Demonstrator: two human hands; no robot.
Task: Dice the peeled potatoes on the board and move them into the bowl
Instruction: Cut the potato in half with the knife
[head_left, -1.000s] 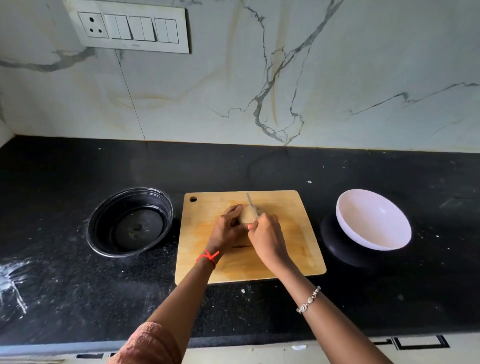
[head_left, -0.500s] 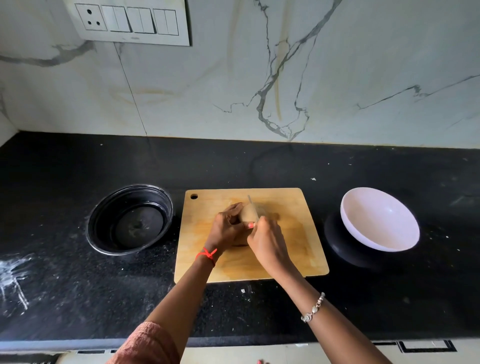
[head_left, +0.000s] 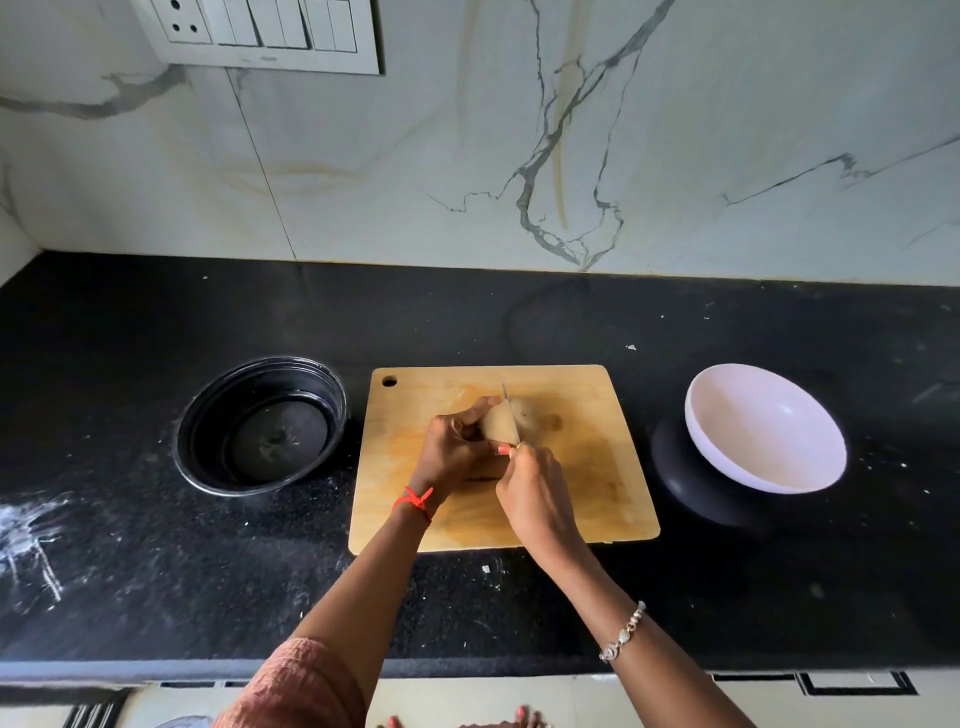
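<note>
black stone counter (head_left: 156, 571) | wooden board (head_left: 597, 499) | left fingers (head_left: 469, 409) hold rounded potato (head_left: 497, 425) | right fingers (head_left: 522, 460) grip knife (head_left: 506, 401)

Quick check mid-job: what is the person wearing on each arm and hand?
The left hand has a knotted red thread tied at the wrist and a pink-orange painted nail. A textured dusty-pink sleeve covers that arm's upper part. The right hand wears only a silver beaded bracelet at the wrist. No gloves or rings show.
</note>
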